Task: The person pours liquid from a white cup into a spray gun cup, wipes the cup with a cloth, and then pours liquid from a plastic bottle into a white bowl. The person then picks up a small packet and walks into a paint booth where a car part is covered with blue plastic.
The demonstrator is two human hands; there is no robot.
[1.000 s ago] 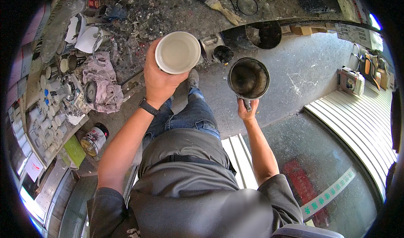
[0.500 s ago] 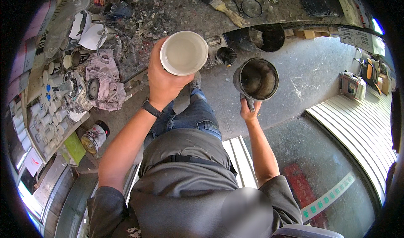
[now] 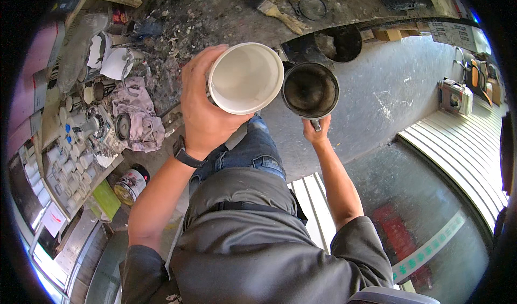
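Pinkish cloth (image 3: 148,127) lies left of the white cup (image 3: 246,79), brush (image 3: 279,13) beyond.

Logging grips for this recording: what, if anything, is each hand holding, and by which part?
The left hand holds a white cup by its outer side wall; the right hand holds a dark mug by its handle.
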